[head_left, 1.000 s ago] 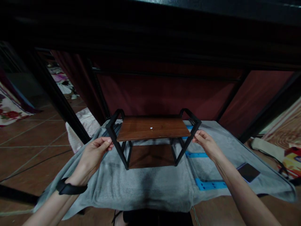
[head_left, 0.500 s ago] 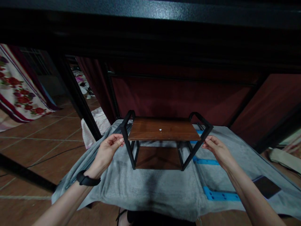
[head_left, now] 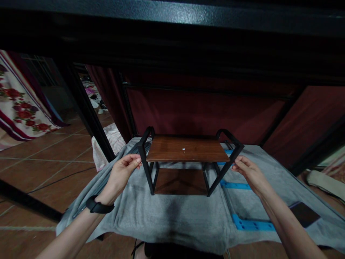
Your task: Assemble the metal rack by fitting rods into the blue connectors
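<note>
A small two-tier shelf stands on a grey towel (head_left: 175, 219): black metal side frames with a brown wooden top board (head_left: 187, 148) and a lower board (head_left: 180, 181). My left hand (head_left: 122, 175) pinches the left side frame (head_left: 145, 162) at its upper front corner; a black band sits on that wrist. My right hand (head_left: 249, 172) grips the right side frame (head_left: 228, 160) at its upper front corner. A tiny white speck (head_left: 183, 149) lies on the top board.
Blue perforated strips (head_left: 252, 225) and a dark phone (head_left: 304, 214) lie on the towel to the right. A black metal beam (head_left: 172, 21) crosses overhead, with a slanted black post (head_left: 86, 115) at left. Behind hangs a dark red curtain (head_left: 205, 111). Terracotta floor tiles surround the towel.
My view has swung left and up, so the shelf sits further right in the picture. Both hands have kept their hold on the side frames; the shelf has not visibly moved on the towel.
</note>
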Demonstrator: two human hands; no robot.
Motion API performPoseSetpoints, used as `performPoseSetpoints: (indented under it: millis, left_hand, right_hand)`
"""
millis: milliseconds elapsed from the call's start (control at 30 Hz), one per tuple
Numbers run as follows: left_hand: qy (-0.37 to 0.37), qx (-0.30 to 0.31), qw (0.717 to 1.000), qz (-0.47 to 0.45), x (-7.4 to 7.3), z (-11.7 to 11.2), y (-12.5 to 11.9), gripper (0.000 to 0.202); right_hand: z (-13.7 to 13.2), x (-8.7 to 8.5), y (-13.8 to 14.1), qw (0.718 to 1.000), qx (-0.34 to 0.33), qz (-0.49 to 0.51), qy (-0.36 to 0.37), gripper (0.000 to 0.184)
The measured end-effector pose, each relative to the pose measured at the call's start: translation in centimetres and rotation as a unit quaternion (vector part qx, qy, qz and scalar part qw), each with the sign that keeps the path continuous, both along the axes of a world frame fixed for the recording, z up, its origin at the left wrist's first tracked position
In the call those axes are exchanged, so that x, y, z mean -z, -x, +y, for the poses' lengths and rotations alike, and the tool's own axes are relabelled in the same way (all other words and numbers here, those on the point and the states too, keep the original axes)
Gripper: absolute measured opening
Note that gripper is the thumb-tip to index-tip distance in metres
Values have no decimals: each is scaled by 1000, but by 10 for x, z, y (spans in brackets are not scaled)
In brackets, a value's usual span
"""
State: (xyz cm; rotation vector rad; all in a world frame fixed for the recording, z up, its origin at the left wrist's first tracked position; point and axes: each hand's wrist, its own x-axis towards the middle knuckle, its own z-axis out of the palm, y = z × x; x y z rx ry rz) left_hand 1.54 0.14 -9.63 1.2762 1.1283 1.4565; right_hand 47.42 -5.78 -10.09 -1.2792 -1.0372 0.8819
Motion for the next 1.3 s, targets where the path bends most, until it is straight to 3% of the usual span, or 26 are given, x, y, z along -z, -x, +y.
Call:
performPoseSetpoints:
  millis: [400,700,967,1300]
  left_hand:
    - [54,0,997,-51,-8,-3,-1,40]
    - [46,-10,998,-40,-6,-2,-3,39]
    - [45,25,997,-51,-7,-1,4,35]
    - [48,-15,997,-62,-30,14,12,33]
  right_hand:
    - [-1,-1,-1,1000,-13,-6,2,38]
    - [-2,-1,-2,1000,-4,-13,-3,39]
    - [-1,-1,-4,1000,2,-3,3,38]
    - [2,-9,-12,999,20,30,-17,33]
